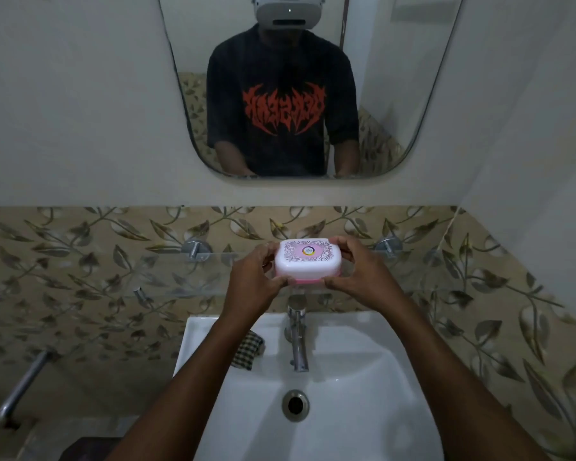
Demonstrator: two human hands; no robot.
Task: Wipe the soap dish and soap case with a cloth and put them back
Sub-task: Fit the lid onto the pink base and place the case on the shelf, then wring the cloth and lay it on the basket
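Soap case (306, 263): I held it above the tap (298, 334), over the glass shelf (187, 277).
Left hand (252, 277): grip clamped on its left end.
Right hand (359, 272): grip clamped on its right end.
Cloth (249, 349): left of the tap.

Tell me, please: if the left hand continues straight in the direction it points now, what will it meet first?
The left hand already grips the soap case and points forward toward the wall. Beyond it, it would probably meet the glass shelf first, then the leaf-patterned tiles. Depth is unclear.
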